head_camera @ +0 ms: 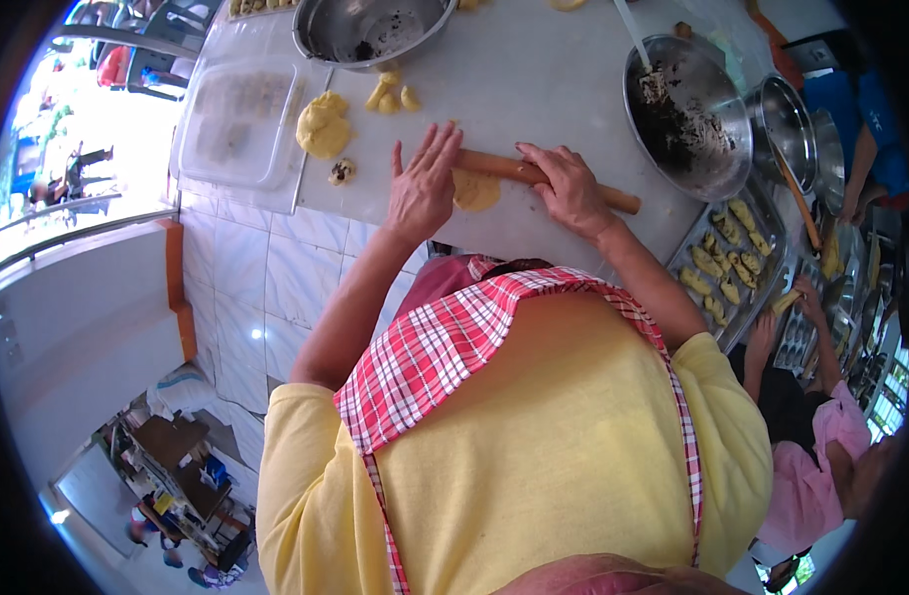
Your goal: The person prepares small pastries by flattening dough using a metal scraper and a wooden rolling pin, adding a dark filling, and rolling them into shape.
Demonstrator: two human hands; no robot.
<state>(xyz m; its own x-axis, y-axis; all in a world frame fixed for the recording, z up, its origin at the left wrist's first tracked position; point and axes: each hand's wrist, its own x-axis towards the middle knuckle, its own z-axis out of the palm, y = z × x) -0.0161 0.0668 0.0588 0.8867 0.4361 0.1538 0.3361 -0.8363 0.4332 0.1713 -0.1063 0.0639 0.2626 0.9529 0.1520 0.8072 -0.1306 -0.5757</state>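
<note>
A wooden rolling pin (503, 166) lies at a slant on the work table, over a flattened round of yellow dough (477, 193). My left hand (425, 182) rests flat with straight, spread fingers at the pin's left end, which it hides. Farther along, my right hand (571, 190) curls over the pin, and the right tip sticks out past it. A larger lump of yellow dough (324, 125) sits left of my left hand. Below that lump is a small dough piece with dark filling (342, 172). Several small dough pieces (387, 97) lie beyond my left fingers.
A metal bowl with dark filling and a spatula (685, 119) stands at right, above a tray of shaped dough pieces (726, 256). Another bowl (373, 33) is at the far edge. A plastic container (235, 123) stands left. A co-worker's hands (785, 316) handle dough at lower right.
</note>
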